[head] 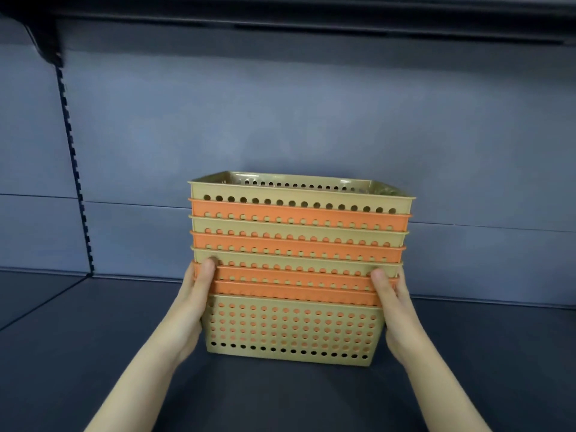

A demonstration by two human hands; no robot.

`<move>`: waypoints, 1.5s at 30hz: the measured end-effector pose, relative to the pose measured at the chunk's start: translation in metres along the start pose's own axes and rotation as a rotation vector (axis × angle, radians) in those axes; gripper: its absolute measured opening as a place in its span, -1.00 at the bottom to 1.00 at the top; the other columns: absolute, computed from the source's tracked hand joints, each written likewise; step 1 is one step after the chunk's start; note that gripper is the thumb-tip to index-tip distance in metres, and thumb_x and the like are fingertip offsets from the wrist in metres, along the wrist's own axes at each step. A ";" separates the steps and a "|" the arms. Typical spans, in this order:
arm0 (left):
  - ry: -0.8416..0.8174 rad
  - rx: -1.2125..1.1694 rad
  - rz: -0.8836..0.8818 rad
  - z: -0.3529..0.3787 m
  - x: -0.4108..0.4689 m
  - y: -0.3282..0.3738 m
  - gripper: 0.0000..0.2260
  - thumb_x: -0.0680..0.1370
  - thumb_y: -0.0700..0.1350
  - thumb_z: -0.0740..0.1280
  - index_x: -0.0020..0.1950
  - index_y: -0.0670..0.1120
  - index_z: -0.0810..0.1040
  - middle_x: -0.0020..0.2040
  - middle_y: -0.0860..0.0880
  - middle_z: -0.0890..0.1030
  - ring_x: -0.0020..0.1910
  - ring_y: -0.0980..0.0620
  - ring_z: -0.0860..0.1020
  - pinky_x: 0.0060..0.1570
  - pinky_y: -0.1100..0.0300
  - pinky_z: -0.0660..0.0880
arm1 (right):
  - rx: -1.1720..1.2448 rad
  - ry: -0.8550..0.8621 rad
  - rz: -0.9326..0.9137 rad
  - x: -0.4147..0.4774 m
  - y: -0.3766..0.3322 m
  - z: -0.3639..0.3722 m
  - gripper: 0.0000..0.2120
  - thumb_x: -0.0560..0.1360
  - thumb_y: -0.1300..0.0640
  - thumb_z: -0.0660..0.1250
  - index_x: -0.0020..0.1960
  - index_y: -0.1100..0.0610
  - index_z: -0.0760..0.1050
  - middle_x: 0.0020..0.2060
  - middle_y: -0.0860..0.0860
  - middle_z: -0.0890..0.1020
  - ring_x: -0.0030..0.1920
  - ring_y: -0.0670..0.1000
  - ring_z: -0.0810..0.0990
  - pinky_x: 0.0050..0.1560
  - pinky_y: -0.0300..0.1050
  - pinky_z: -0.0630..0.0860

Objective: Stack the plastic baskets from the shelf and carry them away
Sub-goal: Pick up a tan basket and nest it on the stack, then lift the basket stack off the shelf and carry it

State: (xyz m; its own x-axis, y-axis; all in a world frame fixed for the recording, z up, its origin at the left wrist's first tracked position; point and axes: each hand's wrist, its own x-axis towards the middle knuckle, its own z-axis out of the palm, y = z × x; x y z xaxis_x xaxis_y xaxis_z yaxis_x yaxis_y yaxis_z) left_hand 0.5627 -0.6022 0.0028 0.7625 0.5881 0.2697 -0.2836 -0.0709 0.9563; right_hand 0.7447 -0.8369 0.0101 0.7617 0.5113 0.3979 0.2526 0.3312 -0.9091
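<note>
A nested stack of plastic baskets stands in the middle of the view, several tan and orange ones alternating, all with round holes in their walls. The bottom basket is tan and rests on or just above the dark shelf. My left hand presses the stack's left side, thumb on the front by the lower rims. My right hand clasps the right side in the same way. Both hold the stack between them.
A grey-blue back panel rises behind the stack. A slotted upright rail runs down at the left. A dark upper shelf overhangs at the top. Bare shelf surface lies on both sides of the stack.
</note>
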 end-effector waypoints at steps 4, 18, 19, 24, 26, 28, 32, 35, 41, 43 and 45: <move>0.040 0.043 -0.027 0.010 -0.021 0.000 -0.13 0.16 0.41 0.52 0.41 0.18 0.40 0.25 0.12 0.66 0.22 0.12 0.63 0.25 -0.01 0.49 | 0.033 -0.009 0.032 -0.005 -0.001 0.002 -0.01 0.17 -0.45 0.47 0.51 -0.22 0.22 0.12 -0.28 0.67 0.08 -0.24 0.65 0.08 -0.11 0.52; 0.586 0.086 0.087 0.065 -0.207 0.047 -0.38 0.17 0.31 0.48 0.20 0.23 0.49 0.08 0.18 0.69 0.14 0.08 0.61 0.08 -0.02 0.50 | 0.245 -0.373 0.103 -0.085 -0.056 -0.014 0.03 -0.06 -0.40 0.60 0.35 -0.13 0.42 0.10 -0.15 0.71 0.09 -0.13 0.68 0.03 -0.04 0.52; 0.618 0.097 0.090 0.066 -0.223 0.052 -0.42 0.21 0.31 0.51 0.19 0.24 0.50 0.06 0.19 0.69 0.14 0.08 0.62 0.09 -0.03 0.51 | 0.256 -0.414 0.109 -0.090 -0.060 -0.010 0.01 -0.05 -0.39 0.60 0.34 -0.13 0.43 0.11 -0.14 0.71 0.10 -0.11 0.68 0.04 -0.02 0.53; 0.797 0.130 0.102 0.055 -0.300 0.072 -0.40 0.20 0.28 0.50 0.22 0.20 0.52 0.10 0.13 0.71 0.13 0.04 0.65 0.12 -0.05 0.54 | 0.314 -0.615 0.162 -0.125 -0.071 0.024 -0.07 0.00 -0.37 0.60 0.32 -0.18 0.45 0.17 -0.10 0.69 0.15 -0.07 0.67 0.09 0.04 0.54; 0.856 0.152 0.106 0.043 -0.330 0.081 -0.39 0.19 0.30 0.49 0.21 0.22 0.52 0.10 0.14 0.71 0.14 0.04 0.65 0.13 -0.07 0.53 | 0.337 -0.667 0.187 -0.141 -0.071 0.046 -0.05 -0.05 -0.37 0.61 0.31 -0.18 0.46 0.14 -0.10 0.70 0.12 -0.07 0.69 0.11 0.10 0.54; 0.907 0.169 0.115 0.029 -0.359 0.089 -0.40 0.19 0.31 0.48 0.20 0.24 0.52 0.08 0.17 0.71 0.13 0.06 0.65 0.12 -0.07 0.52 | 0.356 -0.713 0.205 -0.157 -0.072 0.075 -0.03 -0.08 -0.38 0.61 0.29 -0.17 0.47 0.10 -0.11 0.71 0.07 -0.08 0.70 0.10 0.12 0.54; 0.987 0.221 0.161 -0.008 -0.407 0.109 -0.49 0.27 0.25 0.48 0.19 0.22 0.52 0.08 0.18 0.71 0.02 0.17 0.68 0.10 -0.05 0.51 | 0.365 -0.804 0.219 -0.188 -0.079 0.144 -0.04 -0.10 -0.40 0.60 0.26 -0.15 0.48 0.09 -0.11 0.72 0.07 -0.07 0.70 0.13 0.12 0.53; 1.049 0.235 0.188 -0.049 -0.440 0.125 -0.49 0.24 0.26 0.47 0.16 0.24 0.51 0.06 0.21 0.71 -0.01 0.23 0.68 0.07 0.00 0.50 | 0.382 -0.864 0.222 -0.210 -0.085 0.203 0.00 -0.07 -0.40 0.60 0.31 -0.10 0.47 0.15 -0.08 0.70 0.15 -0.03 0.68 0.21 0.14 0.52; 1.109 0.289 0.202 -0.147 -0.496 0.152 -0.57 0.40 0.15 0.51 0.23 0.19 0.50 0.06 0.19 0.71 -0.01 0.23 0.67 0.00 0.07 0.49 | 0.435 -0.879 0.290 -0.261 -0.081 0.326 -0.12 -0.13 -0.39 0.61 0.16 -0.21 0.53 0.09 -0.15 0.71 0.15 -0.05 0.67 0.24 0.15 0.51; 1.131 0.314 0.196 -0.180 -0.511 0.160 -0.50 0.37 0.15 0.49 0.28 0.15 0.49 0.09 0.16 0.71 0.00 0.20 0.68 -0.03 0.11 0.49 | 0.462 -0.887 0.319 -0.279 -0.077 0.362 -0.16 -0.10 -0.36 0.62 0.14 -0.21 0.51 0.04 -0.17 0.72 0.16 -0.06 0.64 0.18 0.08 0.52; 1.151 0.314 0.188 -0.215 -0.522 0.167 -0.47 0.36 0.13 0.47 0.31 0.11 0.49 0.12 0.12 0.71 0.05 0.15 0.68 -0.02 0.11 0.51 | 0.470 -0.898 0.355 -0.294 -0.078 0.397 -0.24 -0.07 -0.32 0.61 0.08 -0.20 0.49 -0.05 -0.19 0.70 0.05 -0.12 0.65 0.00 -0.04 0.54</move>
State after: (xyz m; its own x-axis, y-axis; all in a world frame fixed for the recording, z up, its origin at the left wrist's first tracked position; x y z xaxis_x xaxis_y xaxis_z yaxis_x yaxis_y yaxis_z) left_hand -0.0075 -0.7479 -0.0023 -0.2854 0.9096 0.3018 -0.0592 -0.3311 0.9418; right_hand 0.2645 -0.6985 0.0125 -0.0195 0.9707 0.2395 -0.2970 0.2231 -0.9284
